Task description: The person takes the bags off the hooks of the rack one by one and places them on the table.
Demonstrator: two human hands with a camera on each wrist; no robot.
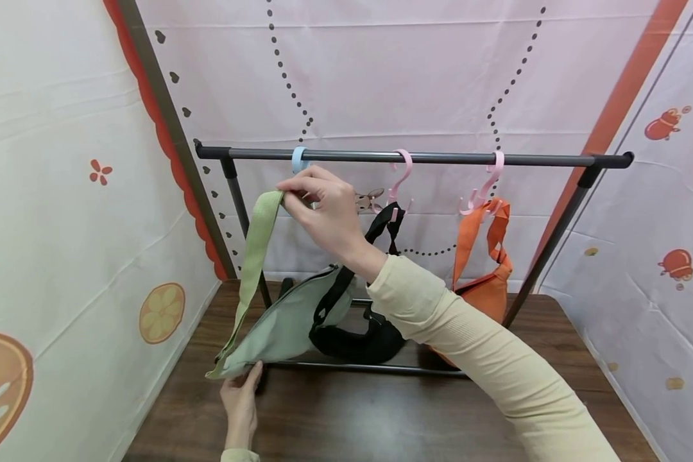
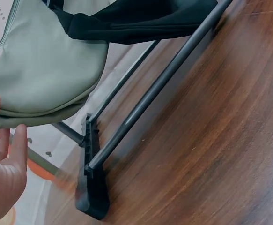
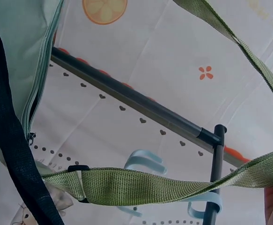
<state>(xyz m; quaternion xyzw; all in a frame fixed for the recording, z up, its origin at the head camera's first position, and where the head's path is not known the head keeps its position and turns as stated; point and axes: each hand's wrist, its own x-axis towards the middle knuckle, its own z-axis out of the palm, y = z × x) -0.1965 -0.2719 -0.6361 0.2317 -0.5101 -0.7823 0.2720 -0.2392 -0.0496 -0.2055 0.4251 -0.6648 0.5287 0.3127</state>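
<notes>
A pale green waist bag [image 1: 300, 321] is held up at the left of the rack, tilted. My right hand [image 1: 329, 208] pinches its light green webbing strap [image 1: 256, 244] between thumb and fingers, just below the light blue hook [image 1: 298, 159] on the top bar. The right wrist view shows the strap's dark slider [image 3: 78, 183]. At the bag's lower left end my left hand [image 1: 241, 401] pinches the edge, thumb in front; some fingers are partly hidden. The bag lies beside a black waist bag [image 1: 358, 346], whose strap crosses in front of it.
The black rack [image 1: 346, 156] stands on a brown wooden table [image 1: 346, 417]. From its middle pink hook [image 1: 405, 170] hangs the black bag; an orange bag [image 1: 487, 289] hangs from the right pink hook [image 1: 496, 173], partly behind my right sleeve. Printed cloth [image 1: 81, 224] surrounds the table.
</notes>
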